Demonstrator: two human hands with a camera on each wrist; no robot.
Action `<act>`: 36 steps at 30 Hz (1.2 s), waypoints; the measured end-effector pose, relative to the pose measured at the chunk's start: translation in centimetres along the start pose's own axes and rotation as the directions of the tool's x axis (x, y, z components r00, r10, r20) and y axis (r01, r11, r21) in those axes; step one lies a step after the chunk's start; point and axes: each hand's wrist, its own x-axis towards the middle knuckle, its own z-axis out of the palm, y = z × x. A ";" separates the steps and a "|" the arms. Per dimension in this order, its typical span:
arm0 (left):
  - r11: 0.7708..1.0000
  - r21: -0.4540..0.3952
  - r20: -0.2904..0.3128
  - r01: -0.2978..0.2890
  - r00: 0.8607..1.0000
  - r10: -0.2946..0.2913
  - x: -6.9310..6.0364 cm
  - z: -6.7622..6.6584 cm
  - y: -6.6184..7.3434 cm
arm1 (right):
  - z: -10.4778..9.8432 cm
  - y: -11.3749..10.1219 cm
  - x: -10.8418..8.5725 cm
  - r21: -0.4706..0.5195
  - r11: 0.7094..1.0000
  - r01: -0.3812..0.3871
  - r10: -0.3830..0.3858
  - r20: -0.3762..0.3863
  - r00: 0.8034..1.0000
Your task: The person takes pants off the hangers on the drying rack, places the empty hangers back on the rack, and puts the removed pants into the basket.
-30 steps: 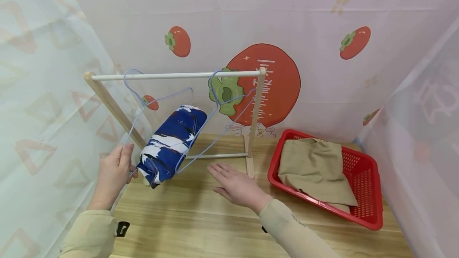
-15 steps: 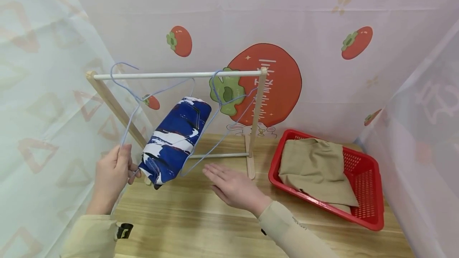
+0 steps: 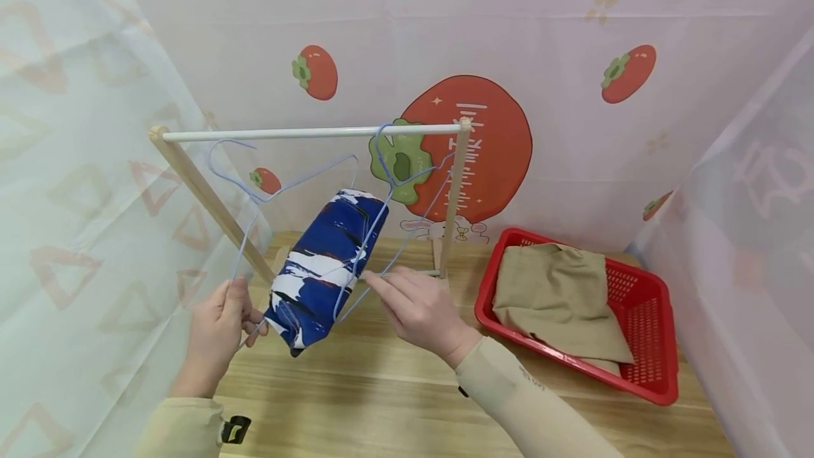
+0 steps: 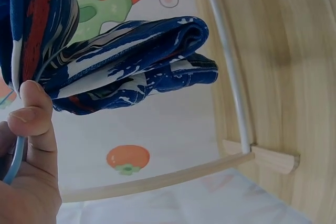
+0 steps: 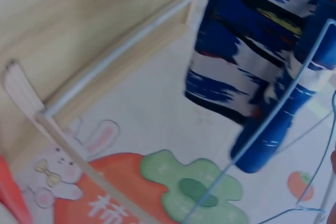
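Note:
My left hand pinches the lower left corner of a blue wire hanger. Over that hanger hangs a folded blue and white patterned cloth, tilted. The hanger's hook shows just below the rack's white rod, apparently off it. A second blue hanger hangs on the rod by its hook, its lower left end overlapping the cloth. My right hand has its fingers extended beside the cloth's right edge, at the second hanger; whether they touch is unclear.
The wooden rack post stands right of the hangers, another post to the left. A red basket with folded khaki cloth sits on the wooden table at right. Printed sheets surround the table on the back and both sides.
My left hand has moved right and lower with its hanger and cloth; the hook dropped from around rod height to below it. My right hand has moved up to the cloth's right edge.

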 end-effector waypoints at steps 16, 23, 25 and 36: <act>0.993 -0.115 0.103 -0.020 0.994 0.032 0.1 2.2 0.1 | 2.8 -3.9 6.3 0.092 0.994 -0.055 0.003 0.491 0.871; 0.992 -0.128 0.127 -0.002 0.992 0.018 0.5 2.3 0.5 | 2.7 -3.7 5.7 0.032 0.957 -0.287 0.199 0.647 0.736; 0.991 -0.136 0.130 -0.004 0.991 0.022 0.5 2.3 0.4 | 2.4 -3.4 5.2 0.030 0.948 -0.318 0.217 0.671 0.709; 0.987 -0.157 0.160 -0.022 0.986 0.048 0.4 2.3 0.7 | 1.2 -2.9 3.4 -0.127 0.976 -0.176 0.211 0.751 0.626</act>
